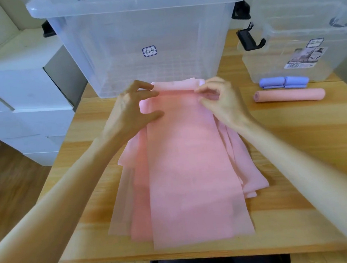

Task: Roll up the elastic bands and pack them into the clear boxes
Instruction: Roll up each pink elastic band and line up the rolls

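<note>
The top pink elastic band [191, 161] lies flat along the wooden table [294, 142] in front of me, its far end folded over into a first small roll just before the big clear box [140, 40]. My left hand [134, 113] pinches the left end of that roll, fingers curled over it and thumb lying on the band below; my right hand [220, 100] pinches the right end the same way. Under the top band lie more pink bands in a loose stack — how many I cannot tell. To the right lie one finished pink roll [290, 95] and a folded blue band [284, 82], just before a second, smaller clear box [298, 38]. White cabinets [20, 101] stand left of the table, on a wooden floor [11, 189].
</note>
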The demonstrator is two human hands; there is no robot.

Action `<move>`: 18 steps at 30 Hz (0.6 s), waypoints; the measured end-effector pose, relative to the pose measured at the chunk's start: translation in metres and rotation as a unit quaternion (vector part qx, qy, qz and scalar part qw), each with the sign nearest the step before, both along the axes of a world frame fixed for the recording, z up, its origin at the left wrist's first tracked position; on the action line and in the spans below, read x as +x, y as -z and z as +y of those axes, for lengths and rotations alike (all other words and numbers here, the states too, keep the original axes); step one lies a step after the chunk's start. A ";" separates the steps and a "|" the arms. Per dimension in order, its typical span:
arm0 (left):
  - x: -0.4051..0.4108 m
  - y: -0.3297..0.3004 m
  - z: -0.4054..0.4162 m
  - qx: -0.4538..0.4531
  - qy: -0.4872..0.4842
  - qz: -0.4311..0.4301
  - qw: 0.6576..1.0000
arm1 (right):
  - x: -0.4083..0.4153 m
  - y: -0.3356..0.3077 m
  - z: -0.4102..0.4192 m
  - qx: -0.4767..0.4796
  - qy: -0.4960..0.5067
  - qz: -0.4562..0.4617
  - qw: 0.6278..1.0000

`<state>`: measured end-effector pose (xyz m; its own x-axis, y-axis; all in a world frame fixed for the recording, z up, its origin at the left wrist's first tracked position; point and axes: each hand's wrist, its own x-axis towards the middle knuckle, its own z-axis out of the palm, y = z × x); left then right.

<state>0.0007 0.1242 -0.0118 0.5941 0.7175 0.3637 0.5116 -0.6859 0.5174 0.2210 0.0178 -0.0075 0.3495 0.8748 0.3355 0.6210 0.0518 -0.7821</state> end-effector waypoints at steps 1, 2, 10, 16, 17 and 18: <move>0.000 0.002 0.000 0.002 0.008 0.000 1.000 | 0.001 0.003 -0.002 0.001 -0.004 -0.023 1.000; -0.001 0.003 -0.001 -0.002 0.010 -0.001 1.000 | 0.001 0.005 -0.003 0.001 -0.004 -0.042 0.999; -0.006 0.001 -0.010 -0.052 -0.011 -0.019 0.998 | 0.007 0.002 -0.011 -0.021 0.026 -0.042 0.999; -0.019 -0.009 -0.025 -0.083 -0.032 -0.031 0.996 | 0.008 -0.004 -0.029 -0.026 0.043 -0.042 0.998; -0.023 -0.010 -0.028 -0.089 -0.037 -0.037 0.995 | 0.006 -0.006 -0.035 -0.030 0.043 -0.041 0.998; -0.026 -0.010 -0.032 -0.093 -0.042 -0.044 0.994 | 0.005 -0.008 -0.042 -0.033 0.039 -0.040 0.998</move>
